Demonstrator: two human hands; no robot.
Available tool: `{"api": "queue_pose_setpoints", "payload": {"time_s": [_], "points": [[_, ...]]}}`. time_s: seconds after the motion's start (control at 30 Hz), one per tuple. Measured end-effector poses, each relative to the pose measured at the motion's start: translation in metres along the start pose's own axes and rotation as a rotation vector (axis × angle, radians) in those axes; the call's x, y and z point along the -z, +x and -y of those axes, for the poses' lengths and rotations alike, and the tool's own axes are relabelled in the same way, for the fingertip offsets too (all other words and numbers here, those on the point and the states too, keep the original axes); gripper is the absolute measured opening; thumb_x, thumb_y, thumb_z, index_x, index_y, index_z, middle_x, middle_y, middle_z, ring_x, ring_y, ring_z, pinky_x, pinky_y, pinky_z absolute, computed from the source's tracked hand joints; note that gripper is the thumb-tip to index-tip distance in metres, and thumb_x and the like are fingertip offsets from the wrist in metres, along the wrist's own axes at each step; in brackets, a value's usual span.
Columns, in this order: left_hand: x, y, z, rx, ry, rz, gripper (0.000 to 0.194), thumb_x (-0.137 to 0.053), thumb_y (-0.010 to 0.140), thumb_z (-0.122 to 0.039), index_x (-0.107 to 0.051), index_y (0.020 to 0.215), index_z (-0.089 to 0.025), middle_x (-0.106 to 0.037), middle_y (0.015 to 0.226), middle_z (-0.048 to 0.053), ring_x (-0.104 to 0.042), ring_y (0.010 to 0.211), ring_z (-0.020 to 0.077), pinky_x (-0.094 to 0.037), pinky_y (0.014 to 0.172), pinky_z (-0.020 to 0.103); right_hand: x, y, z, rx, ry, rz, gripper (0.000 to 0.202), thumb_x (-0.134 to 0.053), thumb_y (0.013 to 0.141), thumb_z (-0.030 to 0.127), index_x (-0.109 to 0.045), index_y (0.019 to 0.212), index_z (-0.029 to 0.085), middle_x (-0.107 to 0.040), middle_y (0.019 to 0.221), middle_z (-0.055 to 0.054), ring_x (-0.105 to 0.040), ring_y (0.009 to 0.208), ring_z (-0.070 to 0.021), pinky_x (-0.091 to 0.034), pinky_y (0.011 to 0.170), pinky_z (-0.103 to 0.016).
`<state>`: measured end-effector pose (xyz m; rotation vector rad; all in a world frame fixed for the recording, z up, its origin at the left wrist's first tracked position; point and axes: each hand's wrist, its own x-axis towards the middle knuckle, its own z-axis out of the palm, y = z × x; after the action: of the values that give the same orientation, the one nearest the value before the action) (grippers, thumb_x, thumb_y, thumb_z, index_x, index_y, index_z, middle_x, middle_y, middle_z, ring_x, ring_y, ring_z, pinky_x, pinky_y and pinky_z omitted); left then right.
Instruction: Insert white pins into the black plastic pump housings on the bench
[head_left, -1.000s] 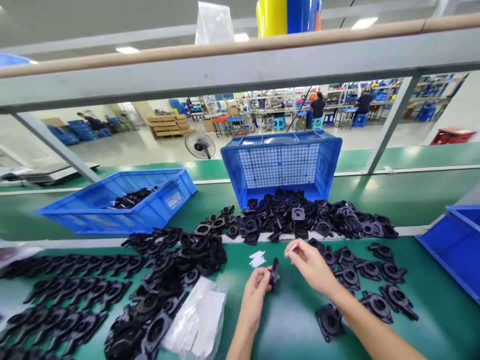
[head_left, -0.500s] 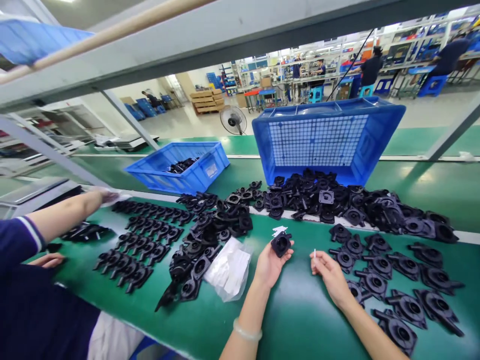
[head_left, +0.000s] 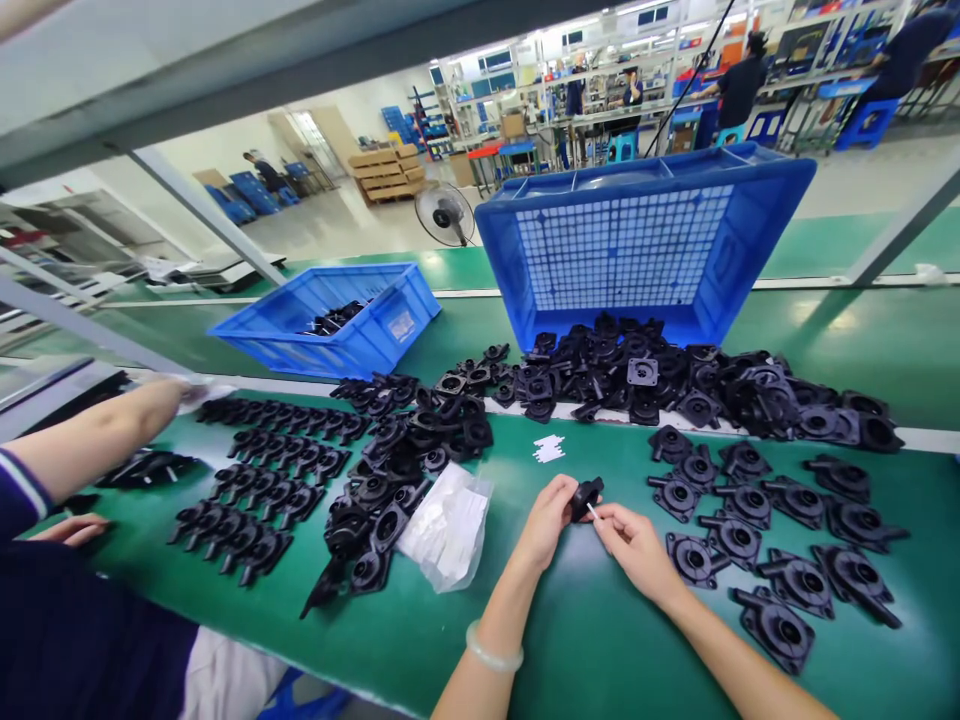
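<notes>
My left hand (head_left: 551, 520) is closed on a black plastic part (head_left: 586, 498), held tilted above the green table. Between the fingertips of my right hand (head_left: 626, 535) is a thin white pin (head_left: 593, 511), its far end at the black part. Beyond my hands lies a small group of white pins (head_left: 548, 448). A clear plastic bag with white contents (head_left: 448, 522) rests left of my left forearm. Several black housings (head_left: 776, 628) lie spread out to the right of my right hand.
Heaped black parts (head_left: 600, 370) spill from a tipped blue crate (head_left: 637, 250). Another blue crate (head_left: 330, 320) stands at the back left. Rows of black parts (head_left: 232, 535) lie near a co-worker's arm (head_left: 112, 430) at the left.
My hands have come together, and the white pin has moved left to the black part. The black part has been turned in my left hand. The camera view has shifted slightly.
</notes>
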<state>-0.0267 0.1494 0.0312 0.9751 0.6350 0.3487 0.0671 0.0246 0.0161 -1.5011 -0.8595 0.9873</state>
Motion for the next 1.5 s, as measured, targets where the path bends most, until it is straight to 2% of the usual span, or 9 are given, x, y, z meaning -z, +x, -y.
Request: {"api": "queue_pose_setpoints", "payload": {"time_s": [0.2,0.37,0.5,0.6,0.8,1.13,1.5], "points": [[0.0001,-0.0006,0.0007,-0.005,0.026,0.012,0.036,-0.062,0.078,-0.048,-0.045,0.080,-0.016,-0.062,0.080,0.004,-0.061,0.085,0.0203,-0.043,0.073,0.027,0.0001,0.0002,-0.0030,0.004,-0.008,-0.032,0.042,-0.048,0.089,0.050,-0.062,0.097,0.012,-0.040,0.062,0.002,-0.035,0.058,-0.0112,-0.027,0.057,-0.025],[-0.0018,-0.0017,-0.0018,-0.016,0.027,0.017,0.034,-0.060,0.080,-0.046,-0.046,0.080,-0.015,-0.061,0.079,0.003,-0.058,0.074,0.0156,-0.043,0.073,0.027,0.0011,0.0003,-0.0019,0.008,0.002,-0.047,0.042,-0.049,0.087,0.053,-0.064,0.095,0.014,-0.049,0.064,-0.001,-0.041,0.059,-0.0131,-0.030,0.056,-0.025],[-0.0023,-0.0018,-0.0020,-0.038,0.056,0.034,0.032,-0.058,0.080,-0.046,-0.046,0.079,-0.015,-0.061,0.077,0.003,-0.055,0.074,0.0151,-0.041,0.072,0.026,0.0013,0.0004,-0.0030,0.012,0.004,-0.053,0.042,-0.049,0.087,0.053,-0.064,0.095,0.015,-0.051,0.065,-0.001,-0.043,0.059,-0.0131,-0.031,0.057,-0.025],[-0.0019,-0.0013,-0.0018,-0.034,0.090,0.024,0.034,-0.057,0.081,-0.047,-0.046,0.079,-0.016,-0.061,0.077,0.004,-0.055,0.074,0.0154,-0.041,0.073,0.027,0.0015,0.0008,-0.0042,0.005,-0.003,-0.044,0.042,-0.049,0.087,0.053,-0.063,0.096,0.014,-0.047,0.065,0.000,-0.040,0.059,-0.0123,-0.029,0.057,-0.025],[-0.0020,-0.0013,-0.0024,-0.037,0.097,0.034,0.034,-0.058,0.080,-0.048,-0.052,0.084,-0.014,-0.061,0.079,0.005,-0.054,0.074,0.0158,-0.042,0.074,0.027,0.0008,0.0016,-0.0020,0.020,-0.035,-0.036,0.042,-0.048,0.088,0.051,-0.061,0.093,0.011,-0.030,0.059,0.004,-0.031,0.055,-0.0105,-0.024,0.055,-0.025],[0.0000,-0.0008,-0.0021,-0.047,0.177,-0.022,0.037,-0.058,0.079,-0.048,-0.060,0.085,-0.012,-0.053,0.080,0.003,-0.047,0.073,0.0133,-0.036,0.068,0.023,-0.0013,0.0008,0.0019,0.020,-0.032,-0.043,0.037,-0.049,0.088,0.047,-0.057,0.097,0.012,-0.028,0.059,0.006,-0.029,0.054,-0.0101,-0.022,0.054,-0.025],[-0.0011,-0.0024,-0.0059,-0.055,0.243,0.000,0.041,-0.055,0.081,-0.048,-0.065,0.096,-0.011,-0.062,0.090,0.008,-0.054,0.080,0.0162,-0.041,0.073,0.026,-0.0006,0.0013,-0.0033,0.012,-0.046,-0.041,0.034,-0.048,0.089,0.045,-0.055,0.096,0.013,-0.029,0.059,0.006,-0.031,0.055,-0.0099,-0.024,0.055,-0.025]]}}
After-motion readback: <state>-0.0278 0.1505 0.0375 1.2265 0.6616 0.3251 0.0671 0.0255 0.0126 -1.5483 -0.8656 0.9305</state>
